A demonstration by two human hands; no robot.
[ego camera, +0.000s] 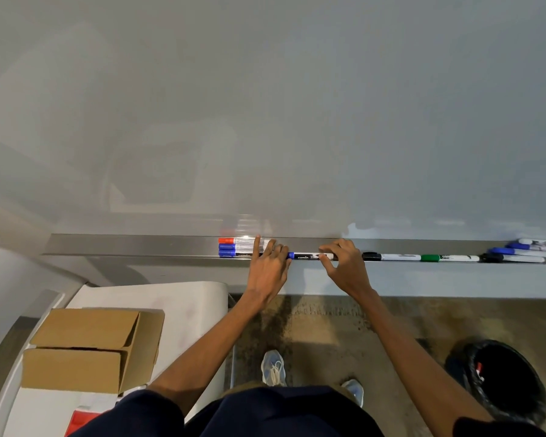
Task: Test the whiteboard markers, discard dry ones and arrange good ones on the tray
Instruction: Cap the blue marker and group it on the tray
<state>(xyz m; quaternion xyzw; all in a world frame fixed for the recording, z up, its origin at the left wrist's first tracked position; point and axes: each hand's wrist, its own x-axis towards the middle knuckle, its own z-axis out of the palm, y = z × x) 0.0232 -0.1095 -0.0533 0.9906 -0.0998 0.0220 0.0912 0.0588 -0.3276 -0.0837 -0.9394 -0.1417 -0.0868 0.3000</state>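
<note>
While the left hand, fingers straight, touches three sorted markers at the tray left end and the right hand pinches a blue marker beside them, black marker, green marker and heap further right look untested: likely under half done

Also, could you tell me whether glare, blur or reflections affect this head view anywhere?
Head view: the whiteboard carries hazy reflections and a bright glare patch above the grouped markers; the centre is sharp, with the label on the blue marker legible; the markers at the right edge look softer.
</note>
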